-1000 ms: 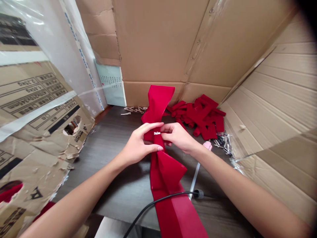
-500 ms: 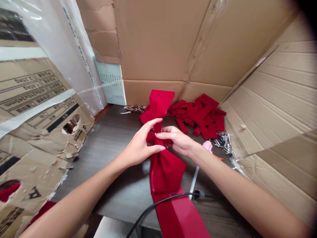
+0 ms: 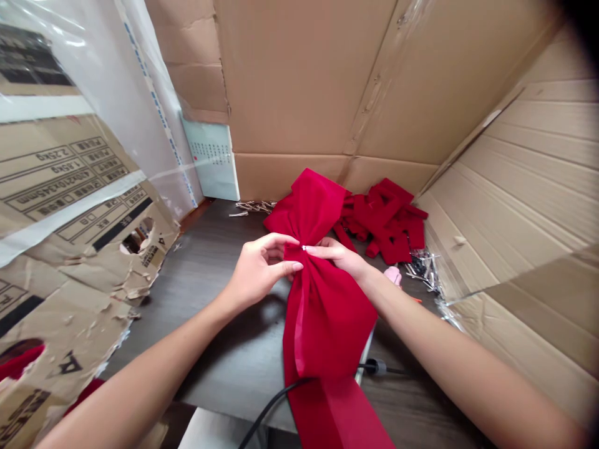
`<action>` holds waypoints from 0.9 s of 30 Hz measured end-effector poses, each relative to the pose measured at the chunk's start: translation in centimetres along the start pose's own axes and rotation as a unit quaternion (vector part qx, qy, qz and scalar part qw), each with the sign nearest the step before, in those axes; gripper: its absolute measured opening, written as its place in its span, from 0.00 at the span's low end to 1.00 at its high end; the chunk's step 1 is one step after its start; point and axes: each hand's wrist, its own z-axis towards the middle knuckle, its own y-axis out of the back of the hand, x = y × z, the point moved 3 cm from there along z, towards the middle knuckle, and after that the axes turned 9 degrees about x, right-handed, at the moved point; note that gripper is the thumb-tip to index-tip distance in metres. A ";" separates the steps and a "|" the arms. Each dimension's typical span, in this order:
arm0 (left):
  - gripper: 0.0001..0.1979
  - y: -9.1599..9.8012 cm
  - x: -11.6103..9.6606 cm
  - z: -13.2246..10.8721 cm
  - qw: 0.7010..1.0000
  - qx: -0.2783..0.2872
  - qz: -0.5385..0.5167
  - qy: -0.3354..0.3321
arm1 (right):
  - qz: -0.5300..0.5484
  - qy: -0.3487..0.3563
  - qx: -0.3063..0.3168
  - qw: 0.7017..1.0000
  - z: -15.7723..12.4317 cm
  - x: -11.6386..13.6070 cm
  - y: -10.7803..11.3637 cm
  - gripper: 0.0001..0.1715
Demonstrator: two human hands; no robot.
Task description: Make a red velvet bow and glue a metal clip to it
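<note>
A large red fabric bow (image 3: pixel 337 318) is pinched in at its middle, with one loop fanned out toward the back and another toward me. My left hand (image 3: pixel 260 268) is closed on a short red piece at the left of the gathered middle. From the right, my right hand (image 3: pixel 340 255) pinches the same middle, some of its fingers hidden behind the fabric. A tiny pale, shiny bit (image 3: pixel 304 247) shows at the centre, too small to name. Long red tails (image 3: pixel 313 405) hang from the bow over the table's near edge.
Red fabric strips (image 3: pixel 388 218) lie piled at the back right, with metal clips or ties (image 3: pixel 423 271) beside them. More metal pieces (image 3: pixel 255 207) lie at the back left. A black cable (image 3: pixel 276 399) crosses the front. Cardboard walls (image 3: pixel 299 81) enclose the dark table (image 3: pixel 201 305).
The bow has turned and its loops now spread wider, the near one covering part of the cable. Both hands stay at the middle, my left hand shifted slightly left.
</note>
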 end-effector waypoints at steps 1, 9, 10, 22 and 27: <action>0.19 0.0 0.0 0.0 1.000 -0.004 0.002 0.000 | 0.000 -0.005 0.001 1.000 0.0 0.0 -0.1 0.17; 0.15 -0.1 -0.3 0.1 0.997 -0.035 -0.063 0.021 | -0.009 0.022 0.008 1.000 -0.2 0.4 -0.6 0.18; 0.14 -0.1 -0.3 0.1 0.996 -0.040 -0.070 0.032 | -0.014 0.024 -0.002 1.000 -0.2 0.5 -0.6 0.18; 0.19 0.2 0.3 0.2 0.996 -0.033 -0.004 0.086 | -0.126 0.063 -0.047 0.989 0.0 1.1 -0.8 0.19; 0.20 0.3 0.2 0.4 0.994 -0.034 -0.045 0.093 | -0.244 0.078 -0.054 0.965 0.0 1.5 -1.7 0.18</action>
